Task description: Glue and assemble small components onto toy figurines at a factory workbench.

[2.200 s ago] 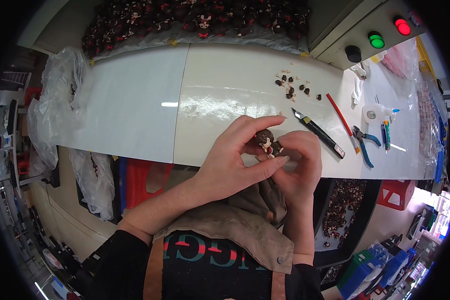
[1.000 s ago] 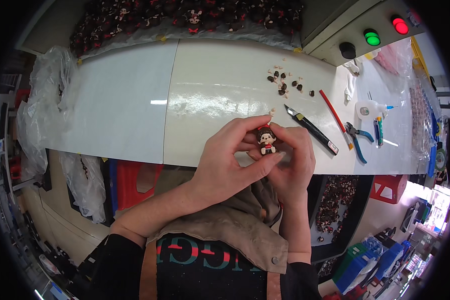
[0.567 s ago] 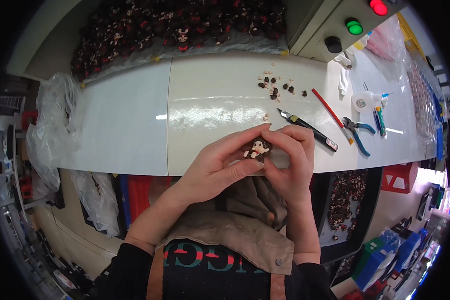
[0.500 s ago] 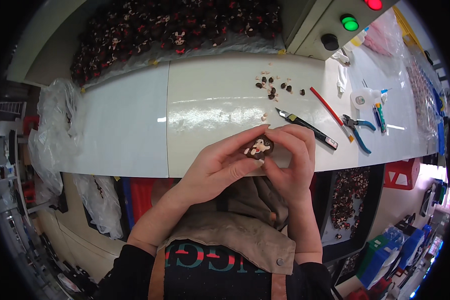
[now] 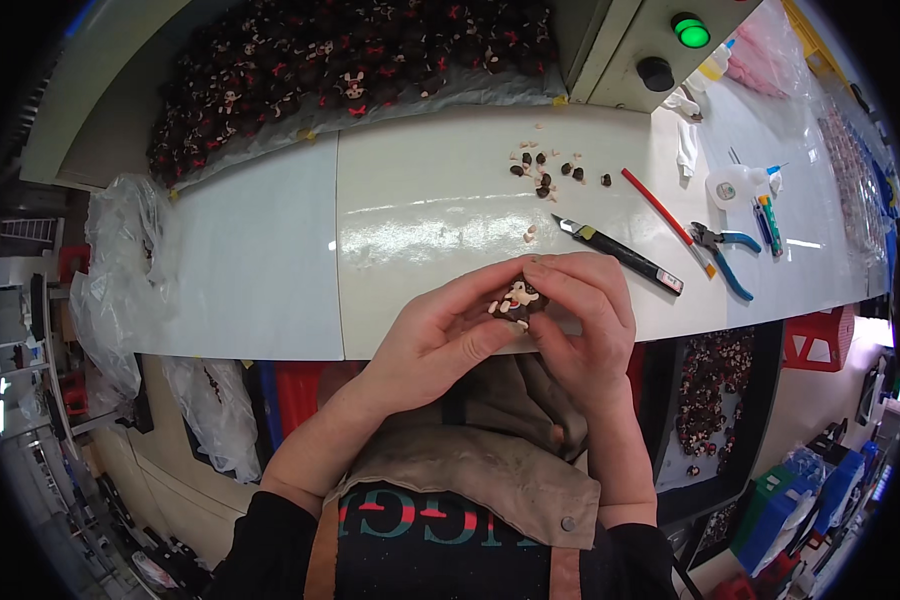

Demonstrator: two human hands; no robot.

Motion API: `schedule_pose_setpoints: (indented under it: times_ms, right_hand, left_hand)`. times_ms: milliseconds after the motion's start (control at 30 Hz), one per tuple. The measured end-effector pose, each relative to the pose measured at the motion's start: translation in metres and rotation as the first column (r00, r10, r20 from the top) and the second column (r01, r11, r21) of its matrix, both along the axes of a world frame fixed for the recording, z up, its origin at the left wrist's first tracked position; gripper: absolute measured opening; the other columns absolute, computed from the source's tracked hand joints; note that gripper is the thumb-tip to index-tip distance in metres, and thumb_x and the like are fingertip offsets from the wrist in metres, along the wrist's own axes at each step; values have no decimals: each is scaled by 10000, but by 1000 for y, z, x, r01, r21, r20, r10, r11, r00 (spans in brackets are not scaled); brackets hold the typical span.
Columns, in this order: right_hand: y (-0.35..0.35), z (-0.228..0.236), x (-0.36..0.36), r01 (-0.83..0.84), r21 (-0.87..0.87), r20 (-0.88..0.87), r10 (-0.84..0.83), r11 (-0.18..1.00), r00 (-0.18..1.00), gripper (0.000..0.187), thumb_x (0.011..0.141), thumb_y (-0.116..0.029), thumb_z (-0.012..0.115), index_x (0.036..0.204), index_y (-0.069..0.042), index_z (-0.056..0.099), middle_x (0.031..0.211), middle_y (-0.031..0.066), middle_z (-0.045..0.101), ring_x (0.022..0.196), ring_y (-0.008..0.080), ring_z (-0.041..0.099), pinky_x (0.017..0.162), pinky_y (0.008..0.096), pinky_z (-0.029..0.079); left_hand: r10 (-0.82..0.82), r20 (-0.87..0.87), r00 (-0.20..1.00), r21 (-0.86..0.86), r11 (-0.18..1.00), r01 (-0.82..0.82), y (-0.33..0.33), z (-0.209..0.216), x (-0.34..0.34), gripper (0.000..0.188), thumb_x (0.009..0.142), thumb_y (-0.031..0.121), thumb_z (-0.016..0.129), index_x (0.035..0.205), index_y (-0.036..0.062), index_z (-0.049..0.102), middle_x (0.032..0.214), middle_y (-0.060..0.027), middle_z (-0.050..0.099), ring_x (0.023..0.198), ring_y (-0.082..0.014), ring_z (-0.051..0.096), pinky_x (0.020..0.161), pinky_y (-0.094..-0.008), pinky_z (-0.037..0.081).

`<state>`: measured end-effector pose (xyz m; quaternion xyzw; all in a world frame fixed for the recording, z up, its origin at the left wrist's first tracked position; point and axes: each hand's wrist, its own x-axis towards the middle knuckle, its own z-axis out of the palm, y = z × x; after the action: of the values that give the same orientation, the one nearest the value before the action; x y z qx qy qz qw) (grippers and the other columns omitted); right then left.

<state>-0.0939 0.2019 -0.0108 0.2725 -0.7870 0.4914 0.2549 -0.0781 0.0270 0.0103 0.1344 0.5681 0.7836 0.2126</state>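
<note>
Both hands, left hand [image 5: 440, 335] and right hand [image 5: 582, 310], are pinched together on a tiny brown figurine [image 5: 515, 299] right between their fingertips, just over the bench's [image 5: 430, 200] near edge.

A small dark-brown toy figurine with a pale face and cream limbs [image 5: 516, 299] sits pinched between both hands' fingertips, face up toward the camera, just above the white table's near edge.
</note>
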Motion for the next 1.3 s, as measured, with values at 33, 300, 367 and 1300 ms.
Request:
schedule_pose_setpoints:
  times_ms: [33, 300, 367, 1300]
  right_hand:
    - [0, 0, 0, -4, 11, 0, 4, 1000, 1000, 508, 552, 115, 648, 1030, -53, 608, 995, 93, 597, 877, 252, 575, 750, 334, 474]
    - [0, 3, 0, -14, -14, 3, 14, 1000, 1000, 473, 566, 95, 709, 1010, -49, 633, 994, 72, 616, 865, 240, 583, 731, 324, 486]
    - [0, 2, 0, -18, -18, 2, 18, 1000, 1000, 477, 567, 97, 708, 1015, -50, 632, 994, 72, 615, 865, 242, 583, 731, 323, 486]
    - [4, 5, 8, -18, -167, 326, 72, 986, 943, 202, 750, 71, 654, 941, 10, 644, 923, 119, 653, 840, 201, 631, 716, 276, 509]
  left_hand:
    - [-1, -6, 1000, -5, 1000, 1, 0, 0, 0, 483, 939, 84, 502, 1372, -30, 323, 1314, -120, 449, 1204, -179, 457, 1002, -306, 392]
    - [13, -14, 1000, -38, 999, -14, 0, -1, 2, 497, 934, 104, 522, 1371, -30, 325, 1298, -119, 463, 1181, -177, 474, 985, -305, 409]
    - [18, -25, 1000, -52, 998, -19, 0, -1, 2, 500, 934, 105, 524, 1372, -28, 325, 1295, -118, 465, 1180, -176, 476, 985, -303, 409]
    - [146, -120, 982, -55, 987, -154, 4, -4, 0, 572, 776, -86, 597, 1315, 14, 435, 1175, -61, 430, 1134, -157, 475, 982, -310, 417]
